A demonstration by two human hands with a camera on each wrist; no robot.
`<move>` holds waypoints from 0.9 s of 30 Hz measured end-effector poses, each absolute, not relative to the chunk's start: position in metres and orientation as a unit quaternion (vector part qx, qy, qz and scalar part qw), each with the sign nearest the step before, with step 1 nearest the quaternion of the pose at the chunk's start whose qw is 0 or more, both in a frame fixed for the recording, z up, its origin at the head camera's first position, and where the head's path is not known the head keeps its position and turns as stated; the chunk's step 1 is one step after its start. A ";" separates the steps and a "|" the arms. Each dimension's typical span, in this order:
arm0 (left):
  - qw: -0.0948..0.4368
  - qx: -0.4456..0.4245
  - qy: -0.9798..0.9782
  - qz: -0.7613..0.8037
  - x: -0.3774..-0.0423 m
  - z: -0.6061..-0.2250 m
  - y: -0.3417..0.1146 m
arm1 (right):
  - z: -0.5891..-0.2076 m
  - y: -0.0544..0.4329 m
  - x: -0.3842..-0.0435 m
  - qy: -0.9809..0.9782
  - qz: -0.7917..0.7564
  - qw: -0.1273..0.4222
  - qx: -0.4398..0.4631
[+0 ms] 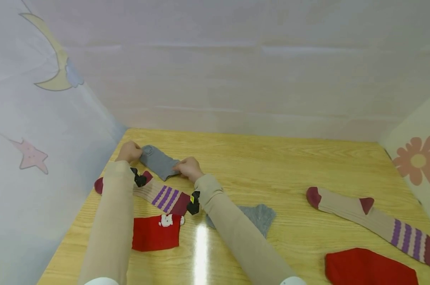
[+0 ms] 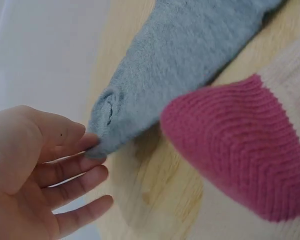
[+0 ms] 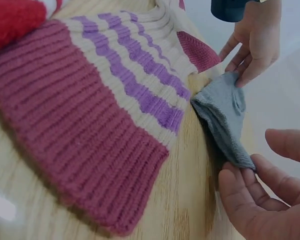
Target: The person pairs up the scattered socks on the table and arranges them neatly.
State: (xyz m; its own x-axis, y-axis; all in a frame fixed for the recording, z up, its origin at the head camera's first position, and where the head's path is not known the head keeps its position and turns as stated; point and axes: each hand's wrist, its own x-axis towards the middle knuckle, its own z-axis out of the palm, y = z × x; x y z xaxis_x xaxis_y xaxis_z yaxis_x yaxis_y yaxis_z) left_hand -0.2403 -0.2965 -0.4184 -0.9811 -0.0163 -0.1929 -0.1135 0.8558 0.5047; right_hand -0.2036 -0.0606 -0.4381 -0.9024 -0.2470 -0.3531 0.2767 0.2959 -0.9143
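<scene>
A grey sock (image 1: 160,161) lies stretched between both hands at the far left of the table. At its toe end my left hand (image 1: 129,152) pinches a corner; in the left wrist view the thumb and index finger meet on the fabric while the other fingers spread. My right hand (image 1: 190,168) pinches the corner at the cuff end, as the right wrist view also shows. Just nearer lies a striped sock (image 3: 105,100), beige with purple bands and maroon cuff, heel and toe, partly hidden by my left forearm.
A red sock (image 1: 156,233) with a white figure lies nearer me, and another grey sock (image 1: 259,217) is partly under my right forearm. At the right are a second striped sock (image 1: 346,204) and a red sock (image 1: 369,267). Printed cloth walls (image 1: 215,79) border the wooden table (image 1: 271,166).
</scene>
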 end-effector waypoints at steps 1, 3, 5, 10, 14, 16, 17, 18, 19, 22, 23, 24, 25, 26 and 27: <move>0.078 -0.032 0.960 0.267 -0.241 -0.419 -0.296 | -0.438 -0.060 -0.204 0.775 -0.595 0.211 0.015; 0.051 -0.030 0.961 0.270 -0.242 -0.418 -0.295 | -0.438 -0.060 -0.205 0.775 -0.601 0.197 0.026; 0.025 -0.031 0.961 0.274 -0.242 -0.417 -0.294 | -0.437 -0.060 -0.205 0.774 -0.606 0.182 0.032; -0.008 -0.045 0.961 0.274 -0.242 -0.412 -0.291 | -0.432 -0.061 -0.206 0.769 -0.620 0.154 0.035; 0.002 -0.064 0.959 0.275 -0.242 -0.410 -0.293 | -0.429 -0.059 -0.204 0.765 -0.626 0.149 0.034; 0.004 -0.064 0.957 0.284 -0.242 -0.411 -0.294 | -0.428 -0.059 -0.203 0.765 -0.625 0.149 0.029; 0.003 -0.063 0.955 0.291 -0.242 -0.411 -0.295 | -0.428 -0.059 -0.202 0.767 -0.624 0.148 0.026; 0.001 -0.059 0.953 0.297 -0.242 -0.411 -0.296 | -0.428 -0.058 -0.202 0.768 -0.623 0.147 0.021; -0.006 -0.055 0.952 0.300 -0.243 -0.412 -0.297 | -0.428 -0.058 -0.202 0.769 -0.622 0.147 0.017; -0.017 -0.042 0.951 0.307 -0.242 -0.412 -0.299 | -0.427 -0.057 -0.201 0.775 -0.616 0.144 0.004; -0.019 -0.041 0.950 0.310 -0.242 -0.412 -0.299 | -0.426 -0.056 -0.202 0.776 -0.615 0.143 0.001; -0.021 -0.038 0.949 0.312 -0.242 -0.412 -0.299 | -0.426 -0.056 -0.202 0.776 -0.614 0.143 0.000; -0.022 -0.037 0.948 0.315 -0.242 -0.413 -0.299 | -0.425 -0.055 -0.202 0.777 -0.613 0.143 -0.002; -0.023 -0.036 0.947 0.319 -0.242 -0.413 -0.299 | -0.424 -0.054 -0.202 0.778 -0.612 0.142 -0.003; -0.023 -0.035 0.946 0.321 -0.243 -0.413 -0.299 | -0.423 -0.053 -0.203 0.778 -0.612 0.141 -0.005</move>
State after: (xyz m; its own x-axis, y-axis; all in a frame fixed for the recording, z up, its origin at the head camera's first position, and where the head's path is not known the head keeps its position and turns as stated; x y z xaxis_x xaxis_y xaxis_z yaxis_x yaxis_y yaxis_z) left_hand -0.2427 -0.2995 -0.4129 -0.9965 -0.0812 0.0218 -0.0512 0.7920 0.6083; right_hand -0.2027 -0.0526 -0.4227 -0.9602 -0.1803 -0.2131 0.1645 0.2513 -0.9538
